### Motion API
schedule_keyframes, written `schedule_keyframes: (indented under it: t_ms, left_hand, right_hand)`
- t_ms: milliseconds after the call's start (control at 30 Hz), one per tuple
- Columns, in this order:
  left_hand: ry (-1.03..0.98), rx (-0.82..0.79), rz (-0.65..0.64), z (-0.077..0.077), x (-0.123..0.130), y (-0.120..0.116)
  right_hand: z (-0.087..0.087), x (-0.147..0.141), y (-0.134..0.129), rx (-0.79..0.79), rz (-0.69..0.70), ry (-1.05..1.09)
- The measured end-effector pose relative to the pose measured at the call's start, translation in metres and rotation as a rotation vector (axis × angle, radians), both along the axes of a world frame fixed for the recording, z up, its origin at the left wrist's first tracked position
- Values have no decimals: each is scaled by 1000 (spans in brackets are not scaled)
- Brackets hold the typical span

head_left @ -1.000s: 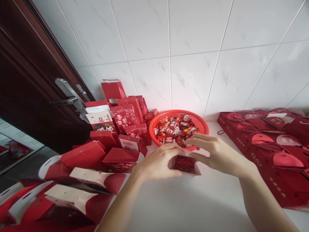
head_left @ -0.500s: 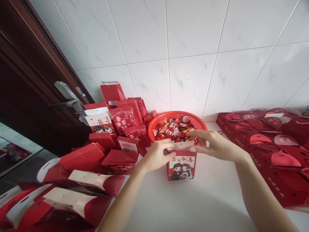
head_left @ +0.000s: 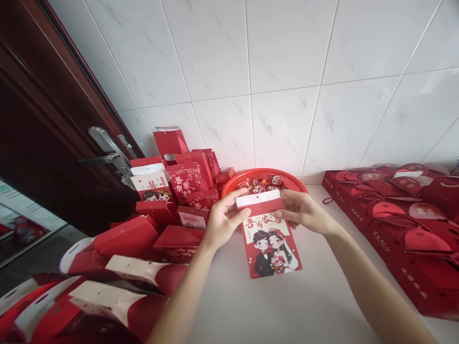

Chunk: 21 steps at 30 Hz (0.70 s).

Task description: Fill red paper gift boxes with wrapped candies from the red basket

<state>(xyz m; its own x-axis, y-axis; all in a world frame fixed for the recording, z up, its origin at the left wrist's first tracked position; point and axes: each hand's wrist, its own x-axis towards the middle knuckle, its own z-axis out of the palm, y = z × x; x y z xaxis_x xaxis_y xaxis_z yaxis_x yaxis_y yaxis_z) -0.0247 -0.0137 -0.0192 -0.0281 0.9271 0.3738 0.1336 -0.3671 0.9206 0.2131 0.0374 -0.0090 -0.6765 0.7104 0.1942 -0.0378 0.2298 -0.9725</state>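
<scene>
A red and cream paper gift box [head_left: 275, 252], printed with a cartoon bride and groom, is between my hands, its printed face turned up toward me. My left hand [head_left: 224, 220] grips its upper left edge, thumb on the front. On the upper right edge, my right hand [head_left: 305, 210] closes with the thumb in front and the other fingers partly hidden behind. A white flap with a small hole shows at the top. Just behind stands a red plastic basket [head_left: 229, 183] holding wrapped candies [head_left: 275, 180]; the box and hands hide part of it.
Many red gift boxes [head_left: 185, 180] stand and lie on the left of the white table [head_left: 287, 310]. Rows of dark red boxes [head_left: 373, 217] with rounded flaps fill the right. A tiled wall [head_left: 279, 119] closes off the back, and a dark door [head_left: 53, 119] is at left.
The box has been raised and tilted, so its front faces me more fully. Both hands have shifted onto its upper side edges. The view has moved slightly.
</scene>
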Motion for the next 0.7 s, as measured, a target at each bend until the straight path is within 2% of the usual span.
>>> schedule_keyframes:
  t_ms: [233, 700]
  left_hand:
    - [-22, -78, -117, 2, 3, -2]
    - [16, 3, -39, 0, 9, -8]
  right_hand:
    - [4, 3, -2, 6, -51, 85]
    - [2, 3, -2, 7, -72, 81]
